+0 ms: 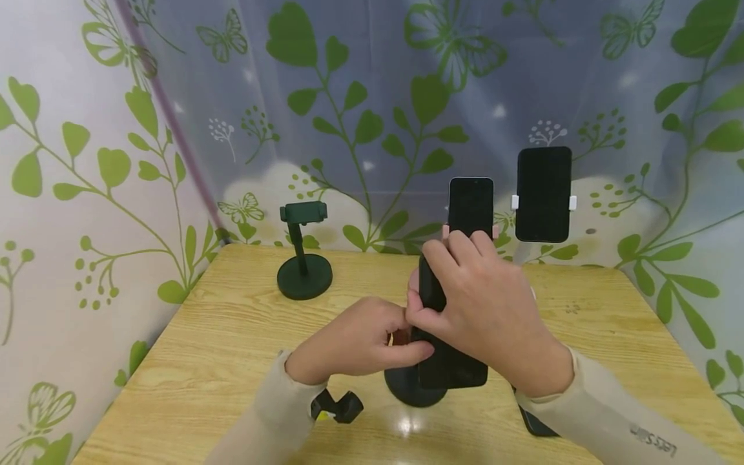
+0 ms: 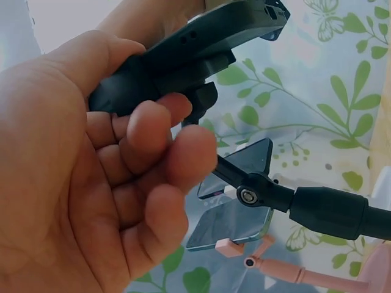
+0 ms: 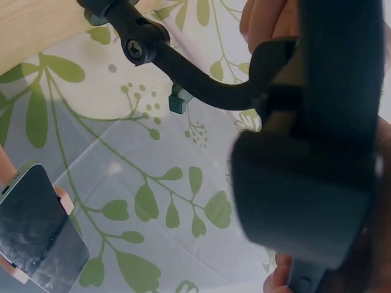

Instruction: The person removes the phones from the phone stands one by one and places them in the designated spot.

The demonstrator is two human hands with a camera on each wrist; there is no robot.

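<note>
My right hand (image 1: 488,303) grips a black phone (image 1: 453,371) from above, its fingers over the far end and its thumb at the left edge. Under the phone stands a black phone stand, whose round base (image 1: 407,391) shows on the table. At the phone's left side is my left hand (image 1: 360,336). In the left wrist view its thumb and curled forefinger pinch the dark end of the stand's clamp (image 2: 125,82), with the phone (image 2: 220,30) lying against that clamp. The clamp (image 3: 299,195) looms blurred in the right wrist view. My right hand hides the phone's middle.
Back left, a dark green phone stand (image 1: 304,278) holds nothing. Behind my right hand, one phone (image 1: 471,203) sits in a pink stand and another (image 1: 543,194) in a white one. A dark phone (image 1: 537,423) lies partly under my right sleeve. A black object (image 1: 343,407) is beside my left sleeve.
</note>
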